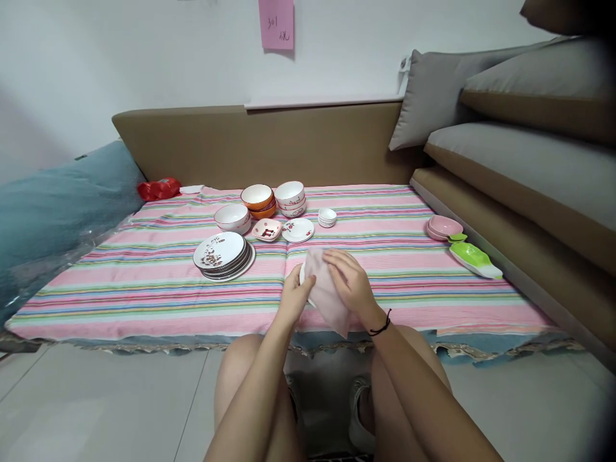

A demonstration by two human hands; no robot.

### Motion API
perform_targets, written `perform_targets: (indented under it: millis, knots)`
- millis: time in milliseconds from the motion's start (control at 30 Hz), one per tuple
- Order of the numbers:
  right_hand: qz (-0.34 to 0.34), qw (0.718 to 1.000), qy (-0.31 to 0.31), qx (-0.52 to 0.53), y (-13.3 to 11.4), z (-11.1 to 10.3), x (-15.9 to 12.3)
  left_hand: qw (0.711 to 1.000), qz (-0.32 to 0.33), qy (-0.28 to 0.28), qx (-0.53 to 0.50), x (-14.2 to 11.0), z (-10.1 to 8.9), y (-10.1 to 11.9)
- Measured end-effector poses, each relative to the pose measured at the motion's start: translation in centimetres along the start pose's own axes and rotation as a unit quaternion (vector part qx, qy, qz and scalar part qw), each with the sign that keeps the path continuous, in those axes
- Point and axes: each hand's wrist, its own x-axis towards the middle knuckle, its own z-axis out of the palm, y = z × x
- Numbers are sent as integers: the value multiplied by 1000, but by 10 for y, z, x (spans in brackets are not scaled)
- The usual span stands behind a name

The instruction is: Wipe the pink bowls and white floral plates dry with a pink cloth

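In front of my knees, my left hand (295,292) grips the edge of a white dish (302,274), thumb on top. A thin pale pink cloth (325,292) lies over most of the dish and hangs down toward my lap, so the dish's full shape is hidden. My right hand (350,281), a dark band on its wrist, holds the cloth against the dish with its fingers together. Just beyond the hands are a white plate with red flowers (298,230), a squarish pink dish (266,230) and a stack of small white dishes (327,217).
On the striped cloth (385,256) stand stacked brown-flowered plates (221,251), a white bowl (232,217), orange bowls (258,196) and white bowls (290,196). At right lie pink bowls (445,227) and a green dish (474,258), beside stacked cushions (520,154). A red package (160,189) lies back left.
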Motion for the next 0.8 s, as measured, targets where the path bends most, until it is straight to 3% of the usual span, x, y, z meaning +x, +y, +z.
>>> perform_targets:
  millis: [167, 433, 633, 800]
  knots:
    - [-32, 983, -123, -131, 3, 5, -5, 1000, -11, -20, -22, -1, 0, 5]
    - [33, 963, -115, -240, 1, 5, -3, 997, -43, -55, -36, -5, 4, 8]
    - [102, 982, -37, -155, 7, 0, 1, 996, -60, -49, -45, -7, 2, 15]
    - [232, 972, 26, 19, 14, -8, 4, 995, -64, -28, -65, -5, -3, 20]
